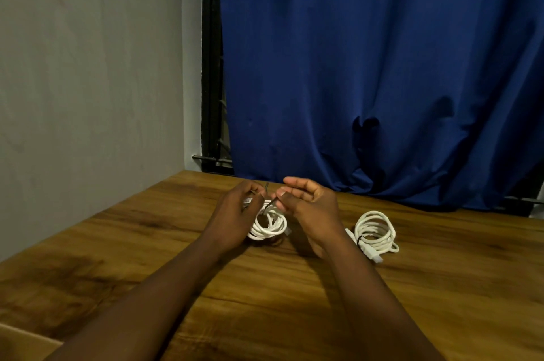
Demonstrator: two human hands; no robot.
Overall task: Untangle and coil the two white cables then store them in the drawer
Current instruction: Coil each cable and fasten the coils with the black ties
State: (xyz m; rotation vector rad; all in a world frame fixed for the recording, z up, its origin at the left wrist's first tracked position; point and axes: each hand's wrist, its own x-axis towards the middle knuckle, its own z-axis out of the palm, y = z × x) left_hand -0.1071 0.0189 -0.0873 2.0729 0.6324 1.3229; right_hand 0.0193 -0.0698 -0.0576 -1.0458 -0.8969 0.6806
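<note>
Two coiled white cables lie on the wooden table (176,243). One coil (269,226) sits at the middle, between my hands. My left hand (235,213) grips its upper part. My right hand (306,204) pinches a thin dark tie (268,207) at the top of that coil with thumb and forefinger; the other fingers are loosely curled. The second coil (375,232) rests apart on the table to the right, bound with a dark tie, its plug end pointing toward me. No drawer is in view.
A grey wall stands to the left. A blue curtain (382,81) hangs behind the table's far edge, with a dark window frame (210,66) beside it. A light brown cardboard corner (20,343) shows at the bottom left.
</note>
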